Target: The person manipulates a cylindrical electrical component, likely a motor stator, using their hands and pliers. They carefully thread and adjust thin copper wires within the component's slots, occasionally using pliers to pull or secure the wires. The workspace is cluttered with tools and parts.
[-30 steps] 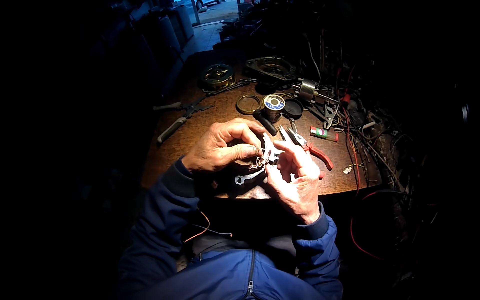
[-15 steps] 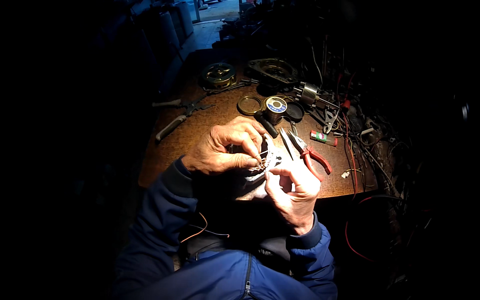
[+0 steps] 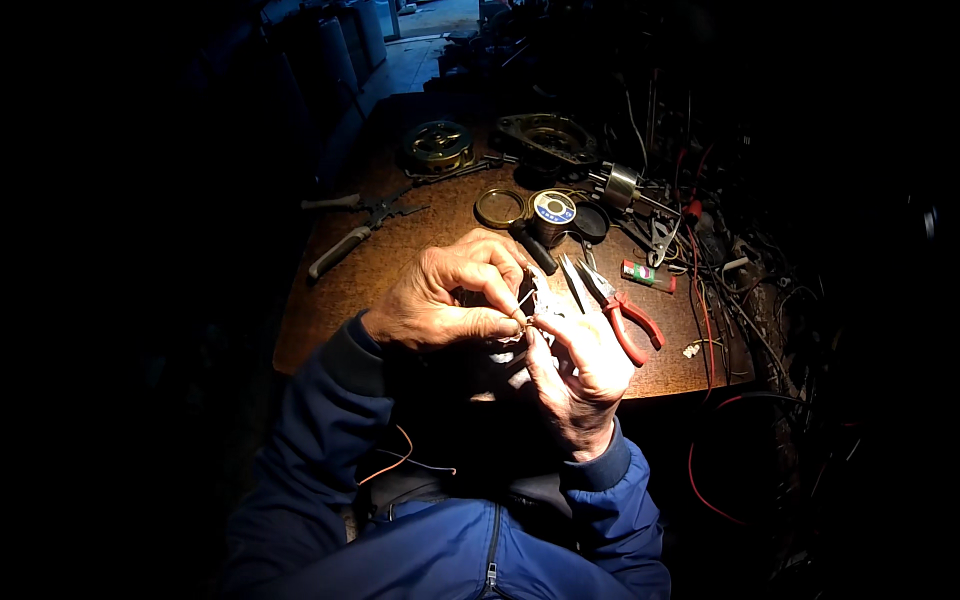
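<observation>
Fingers (image 3: 500, 322) of my left hand (image 3: 440, 305) and right hand (image 3: 580, 365) pinch together on thin pale wire ends (image 3: 528, 318) above the brown wooden bench (image 3: 400, 270) edge. Joining step, I judge; next needs a steady twist.

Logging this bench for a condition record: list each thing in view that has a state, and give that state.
Left hand: closed, fingertips pinching thin wires.
Right hand: fingertips pinched on the same wires.
Thin wires: held up between both hands, off the bench.
Red-handled pliers: lying flat, jaws shut, untouched.
Grey-handled pliers: lying flat, handles spread.
Solder spool: standing on end.
Round motor part: resting on the bench, far side.
</observation>
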The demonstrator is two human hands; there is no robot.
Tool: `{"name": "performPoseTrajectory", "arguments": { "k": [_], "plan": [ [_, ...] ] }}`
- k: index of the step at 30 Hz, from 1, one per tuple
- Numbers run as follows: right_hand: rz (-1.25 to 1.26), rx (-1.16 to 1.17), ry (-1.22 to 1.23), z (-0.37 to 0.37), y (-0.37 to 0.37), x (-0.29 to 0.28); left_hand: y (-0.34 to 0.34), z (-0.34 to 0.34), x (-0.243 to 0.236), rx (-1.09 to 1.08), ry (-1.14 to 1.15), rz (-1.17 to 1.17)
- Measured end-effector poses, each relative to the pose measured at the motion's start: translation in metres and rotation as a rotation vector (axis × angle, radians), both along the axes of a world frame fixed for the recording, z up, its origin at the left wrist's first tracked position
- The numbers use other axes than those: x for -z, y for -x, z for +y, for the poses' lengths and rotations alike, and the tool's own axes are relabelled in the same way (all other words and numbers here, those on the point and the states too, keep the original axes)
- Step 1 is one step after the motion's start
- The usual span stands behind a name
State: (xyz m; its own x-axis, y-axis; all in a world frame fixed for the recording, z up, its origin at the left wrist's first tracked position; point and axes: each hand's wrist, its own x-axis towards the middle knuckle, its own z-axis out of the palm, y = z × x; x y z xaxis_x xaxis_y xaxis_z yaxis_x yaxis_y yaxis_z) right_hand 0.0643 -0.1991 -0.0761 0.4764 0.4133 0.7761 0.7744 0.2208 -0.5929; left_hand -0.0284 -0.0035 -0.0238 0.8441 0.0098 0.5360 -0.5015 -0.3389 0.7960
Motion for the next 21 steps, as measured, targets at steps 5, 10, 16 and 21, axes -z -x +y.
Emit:
{"name": "performPoseTrajectory", "arguments": {
  "k": [5,10,16,21],
  "plan": [
    [-0.034,-0.006,0.04,0.0,-0.002,-0.009,0.0,0.001,0.0,-0.008,-0.036,-0.001],
    [0.498,-0.219,-0.033,0.002,-0.007,0.018,0.001,-0.001,-0.005,-0.116,-0.066,0.063],
    [0.676,-0.311,-0.105,0.0,-0.002,0.006,0.001,-0.012,-0.006,-0.244,-0.398,0.074],
    [0.641,-0.297,-0.086,0.001,-0.003,0.007,-0.001,-0.014,-0.006,-0.258,-0.435,0.073]
  ]
}}
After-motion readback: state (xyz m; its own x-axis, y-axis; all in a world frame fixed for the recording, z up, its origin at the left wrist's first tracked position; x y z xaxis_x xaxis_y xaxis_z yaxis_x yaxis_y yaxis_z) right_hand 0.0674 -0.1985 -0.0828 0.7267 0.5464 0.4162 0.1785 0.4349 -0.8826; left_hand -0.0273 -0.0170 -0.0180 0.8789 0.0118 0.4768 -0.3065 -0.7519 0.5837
